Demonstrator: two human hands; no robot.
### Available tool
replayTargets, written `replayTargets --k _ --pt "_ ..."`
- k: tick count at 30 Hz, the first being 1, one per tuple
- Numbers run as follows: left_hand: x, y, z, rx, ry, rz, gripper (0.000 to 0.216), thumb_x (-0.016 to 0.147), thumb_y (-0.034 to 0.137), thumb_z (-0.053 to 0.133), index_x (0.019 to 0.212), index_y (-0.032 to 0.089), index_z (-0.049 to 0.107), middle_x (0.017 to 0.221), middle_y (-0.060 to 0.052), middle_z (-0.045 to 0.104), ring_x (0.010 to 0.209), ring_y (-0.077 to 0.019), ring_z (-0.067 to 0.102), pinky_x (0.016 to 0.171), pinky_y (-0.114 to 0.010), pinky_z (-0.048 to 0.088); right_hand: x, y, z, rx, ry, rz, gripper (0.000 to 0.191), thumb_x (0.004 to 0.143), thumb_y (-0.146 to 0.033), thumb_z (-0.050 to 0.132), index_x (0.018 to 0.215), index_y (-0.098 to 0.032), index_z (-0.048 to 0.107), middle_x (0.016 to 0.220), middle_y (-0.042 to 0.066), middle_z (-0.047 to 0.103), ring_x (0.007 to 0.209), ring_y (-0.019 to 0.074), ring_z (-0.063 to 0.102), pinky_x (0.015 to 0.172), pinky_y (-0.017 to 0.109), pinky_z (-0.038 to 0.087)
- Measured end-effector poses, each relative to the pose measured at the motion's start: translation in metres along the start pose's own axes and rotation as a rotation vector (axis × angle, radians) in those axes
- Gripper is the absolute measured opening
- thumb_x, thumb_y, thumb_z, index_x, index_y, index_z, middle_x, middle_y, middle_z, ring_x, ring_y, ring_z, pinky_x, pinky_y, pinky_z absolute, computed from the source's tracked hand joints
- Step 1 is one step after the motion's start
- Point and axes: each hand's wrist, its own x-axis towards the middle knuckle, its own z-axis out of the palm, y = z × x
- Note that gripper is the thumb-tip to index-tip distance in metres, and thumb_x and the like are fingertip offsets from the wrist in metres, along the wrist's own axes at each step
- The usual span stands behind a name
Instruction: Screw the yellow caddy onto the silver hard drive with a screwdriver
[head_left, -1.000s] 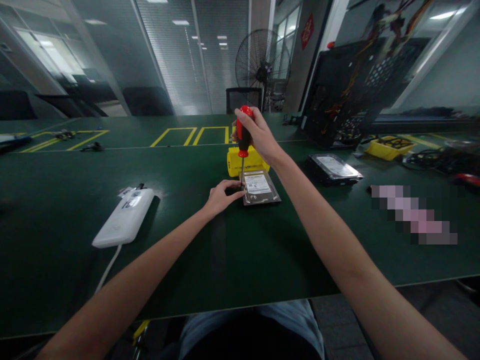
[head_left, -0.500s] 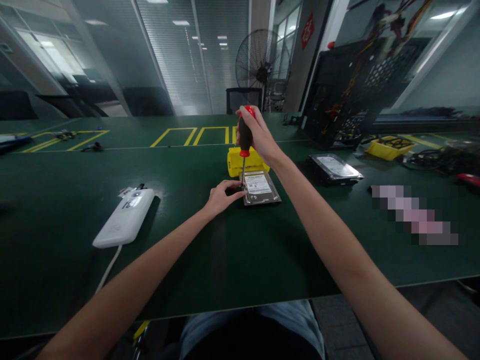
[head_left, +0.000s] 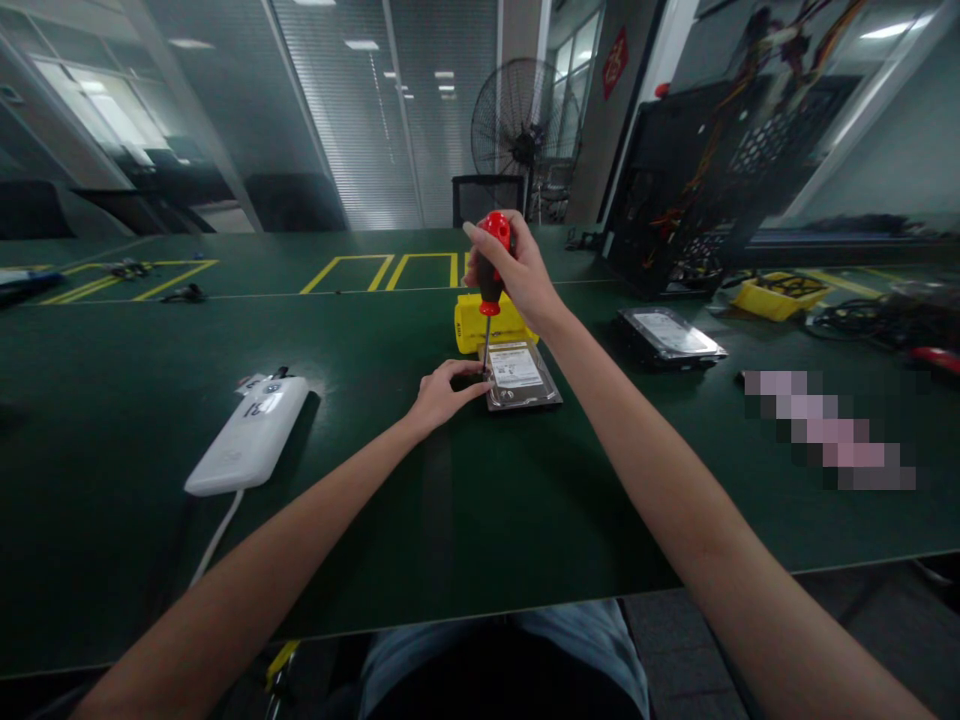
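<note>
A hard drive (head_left: 517, 375) with a white label lies on the green table, its far end against a yellow cylindrical object (head_left: 469, 325). Over its left edge stands a red-and-black screwdriver (head_left: 490, 290), nearly upright, tip down at the drive. My right hand (head_left: 521, 265) is wrapped round the screwdriver's handle, thumb near its red top. My left hand (head_left: 444, 392) grips the drive's left edge with thumb and fingertips, close beside the screwdriver's tip. What lies right under the tip is too small to make out.
To the right lies another hard drive (head_left: 671, 335), near a black computer case (head_left: 652, 200). A yellow tray (head_left: 776, 298) with dark cable sits farther right. On the left is a white power bank-like device (head_left: 255, 440) with a cable. The table's front edge runs before my lap.
My right hand has turned on the screwdriver's handle, and its thumb now points farther left across the red top. The left hand and the hard drive have stayed in place.
</note>
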Motion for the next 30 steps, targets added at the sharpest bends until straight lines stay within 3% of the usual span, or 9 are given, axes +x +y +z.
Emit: replayTargets --k 8,19,30 --pt "0.0006 0.0 0.0004 -0.01 0.002 0.003 0.044 0.078 0.046 0.064 0.114 0.021 0.061 0.119 -0.006 0.06 0.11 -0.0209 0.056 0.098 -0.04 0.043 0.0042 0.0043 0.0004 -0.07 -0.032 0.036 0.055 0.078 -0.071 0.04 0.113 -0.03 0.047 0.081 -0.001 0.056 0.066 0.0103 0.057 0.062 0.026 0.05" --pt "0.0021 -0.002 0.0029 -0.008 0.021 0.001 0.043 0.077 0.046 0.065 0.112 0.022 0.062 0.117 -0.006 0.061 0.108 -0.0212 0.057 0.097 -0.039 0.044 0.0038 0.0047 0.0017 -0.01 -0.01 0.018 0.045 0.079 -0.057 0.055 0.111 -0.028 0.043 0.082 -0.002 0.057 0.062 0.0083 0.056 0.064 0.025 0.052" --pt "0.0015 -0.0013 0.0012 0.009 0.009 -0.005 0.045 0.077 0.047 0.064 0.114 0.022 0.061 0.119 -0.007 0.06 0.109 -0.0215 0.057 0.098 -0.041 0.043 0.0072 0.0091 0.0012 -0.018 -0.017 0.03 0.054 0.08 -0.07 0.038 0.114 -0.029 0.041 0.071 -0.003 0.049 0.058 0.0089 0.052 0.06 0.025 0.048"
